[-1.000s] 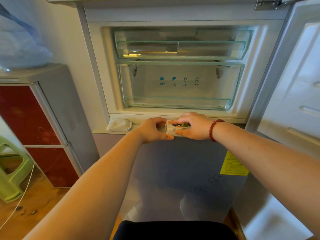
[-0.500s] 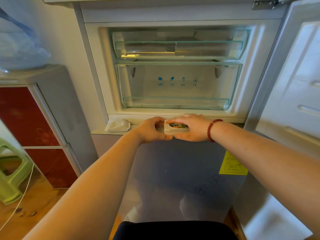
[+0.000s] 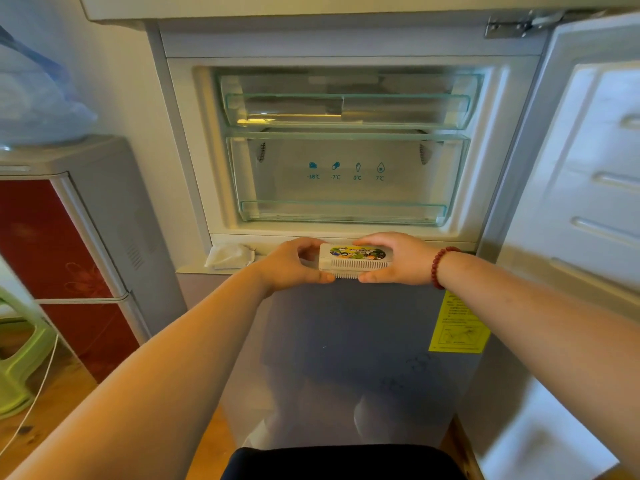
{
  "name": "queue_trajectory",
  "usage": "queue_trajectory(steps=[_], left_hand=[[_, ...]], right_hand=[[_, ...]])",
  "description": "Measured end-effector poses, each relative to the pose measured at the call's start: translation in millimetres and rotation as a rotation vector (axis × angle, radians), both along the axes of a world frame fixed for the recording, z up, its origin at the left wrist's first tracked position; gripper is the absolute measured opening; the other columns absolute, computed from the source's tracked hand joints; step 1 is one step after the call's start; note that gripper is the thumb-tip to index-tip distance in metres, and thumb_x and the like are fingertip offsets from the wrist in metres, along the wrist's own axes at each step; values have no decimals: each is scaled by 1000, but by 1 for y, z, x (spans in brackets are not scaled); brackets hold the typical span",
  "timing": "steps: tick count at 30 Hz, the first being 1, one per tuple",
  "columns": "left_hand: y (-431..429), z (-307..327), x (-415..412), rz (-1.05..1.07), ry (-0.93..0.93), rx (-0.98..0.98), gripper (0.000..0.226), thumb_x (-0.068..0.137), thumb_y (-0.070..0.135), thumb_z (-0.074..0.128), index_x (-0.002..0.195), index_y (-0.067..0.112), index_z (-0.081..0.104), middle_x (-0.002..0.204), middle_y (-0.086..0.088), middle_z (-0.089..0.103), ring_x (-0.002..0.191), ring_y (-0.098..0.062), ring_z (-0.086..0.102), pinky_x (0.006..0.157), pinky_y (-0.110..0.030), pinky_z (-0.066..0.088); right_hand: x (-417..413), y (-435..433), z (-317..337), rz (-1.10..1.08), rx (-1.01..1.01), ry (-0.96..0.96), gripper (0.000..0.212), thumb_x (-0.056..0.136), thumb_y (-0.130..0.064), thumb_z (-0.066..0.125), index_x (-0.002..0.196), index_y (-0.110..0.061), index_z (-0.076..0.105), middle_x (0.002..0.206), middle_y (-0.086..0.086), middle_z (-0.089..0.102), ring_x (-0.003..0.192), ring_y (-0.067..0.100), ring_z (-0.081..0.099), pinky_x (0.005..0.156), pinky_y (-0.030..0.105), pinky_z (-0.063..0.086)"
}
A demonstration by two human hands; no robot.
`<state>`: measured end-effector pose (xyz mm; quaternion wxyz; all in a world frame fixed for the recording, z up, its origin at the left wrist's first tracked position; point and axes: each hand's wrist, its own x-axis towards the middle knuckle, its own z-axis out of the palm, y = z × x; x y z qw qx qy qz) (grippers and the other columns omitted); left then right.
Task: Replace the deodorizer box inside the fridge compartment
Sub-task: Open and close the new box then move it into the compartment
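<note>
A white deodorizer box [image 3: 355,259] with a colourful label on top and a slotted front is held level just below the open fridge compartment [image 3: 346,147]. My left hand [image 3: 291,263] grips its left end and my right hand [image 3: 398,259], with a red bead bracelet at the wrist, grips its right end. The compartment holds two clear drawers: an upper one [image 3: 346,110] and a lower one [image 3: 343,178] with blue temperature marks behind it. Both drawers look bare inside.
The fridge door [image 3: 588,168] stands open at the right. A crumpled white tissue [image 3: 228,256] lies on the ledge left of my hands. A red-fronted water dispenser [image 3: 69,244] and a green stool [image 3: 17,358] stand at the left. A yellow sticker [image 3: 459,323] marks the lower door.
The box has turned in my hands so its label and slotted front show more fully, and it has risen slightly toward the compartment's sill.
</note>
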<state>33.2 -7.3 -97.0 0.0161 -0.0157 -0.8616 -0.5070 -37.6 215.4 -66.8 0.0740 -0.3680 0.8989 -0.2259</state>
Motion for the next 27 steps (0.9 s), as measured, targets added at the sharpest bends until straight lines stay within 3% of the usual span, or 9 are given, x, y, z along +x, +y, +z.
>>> queue_trajectory(steps=[2, 8, 11, 17, 21, 27], left_hand=[[1, 3, 5, 3, 8, 47, 60, 71, 14, 83, 126, 20, 59, 114, 0, 67, 109, -17, 59, 95, -33, 50], [11, 15, 21, 15, 42, 313, 60, 73, 6, 80, 126, 16, 53, 123, -4, 63, 113, -19, 62, 98, -35, 50], [15, 22, 25, 5, 60, 433, 55, 73, 5, 79, 121, 20, 55, 126, -6, 61, 115, -22, 61, 102, -38, 47], [25, 20, 33, 26, 107, 526, 50, 78, 6, 75, 124, 9, 55, 124, -10, 65, 116, -23, 62, 103, -38, 46], [37, 19, 37, 88, 146, 493, 50, 76, 13, 79, 121, 6, 58, 117, -7, 69, 111, -18, 65, 100, -35, 49], [50, 24, 44, 141, 207, 538, 45, 79, 13, 76, 120, 10, 57, 115, -7, 69, 110, -18, 65, 98, -31, 50]], right_hand=[[4, 2, 8, 15, -55, -13, 72, 73, -40, 79, 137, -29, 48, 133, -10, 53, 121, 8, 50, 104, 26, 38], [19, 0, 28, 46, -181, -35, 68, 74, -37, 78, 135, -31, 49, 129, -13, 55, 117, 5, 52, 103, 25, 40], [26, 4, 34, 57, -268, -92, 63, 76, -35, 76, 133, -33, 49, 124, -16, 57, 108, -5, 54, 91, 12, 43], [37, 10, 41, 74, -289, -97, 52, 83, -33, 69, 131, -26, 51, 115, -17, 57, 98, -8, 54, 75, 0, 42], [43, 14, 46, 98, -262, -57, 48, 84, -34, 67, 129, -27, 52, 116, -13, 58, 99, -7, 55, 78, 0, 42], [53, 15, 54, 129, -332, -71, 49, 73, -54, 61, 120, -40, 57, 115, -19, 61, 104, -5, 57, 84, 11, 46]])
